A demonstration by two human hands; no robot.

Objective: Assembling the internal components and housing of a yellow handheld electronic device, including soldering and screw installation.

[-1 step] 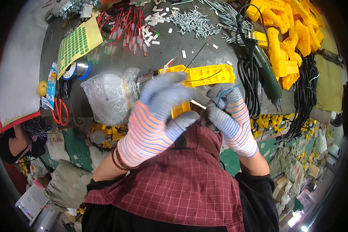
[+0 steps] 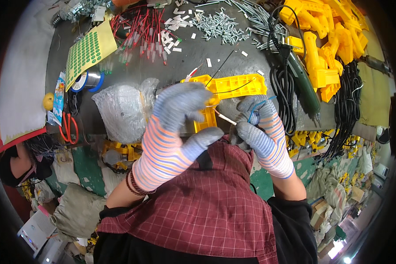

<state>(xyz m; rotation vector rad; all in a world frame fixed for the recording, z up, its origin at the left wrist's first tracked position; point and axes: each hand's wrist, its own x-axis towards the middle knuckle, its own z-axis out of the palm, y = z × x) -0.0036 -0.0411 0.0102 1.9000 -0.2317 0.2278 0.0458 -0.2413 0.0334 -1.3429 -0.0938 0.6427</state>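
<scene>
My left hand [image 2: 169,125], in a striped glove with grey-blue fingertips, hovers over the left end of a yellow plastic housing [image 2: 240,84]. Its thumb and fingers are apart with nothing between them; the fingers are blurred. My right hand [image 2: 264,132], gloved alike, pinches a thin wire with a white sleeve [image 2: 226,118], whose red end points toward the housing. A blue wire [image 2: 264,103] loops over the same hand's fingers. Across the housing lie black wires [image 2: 220,68], and a red-and-white wire end [image 2: 192,72] sticks up behind it.
Left of the housing lies a clear plastic bag [image 2: 121,112], with a solder spool [image 2: 89,81] and orange-handled scissors [image 2: 68,130] beyond. Screws [image 2: 220,26] and red-wired lamps [image 2: 145,35] cover the back. A green electric screwdriver [image 2: 304,81], black cables [image 2: 281,94] and yellow housings [image 2: 321,57] stand right.
My left hand has drawn back slightly to the left, away from the wire. More of the white sleeve and its red end now shows. My right hand keeps its grip, nearly still.
</scene>
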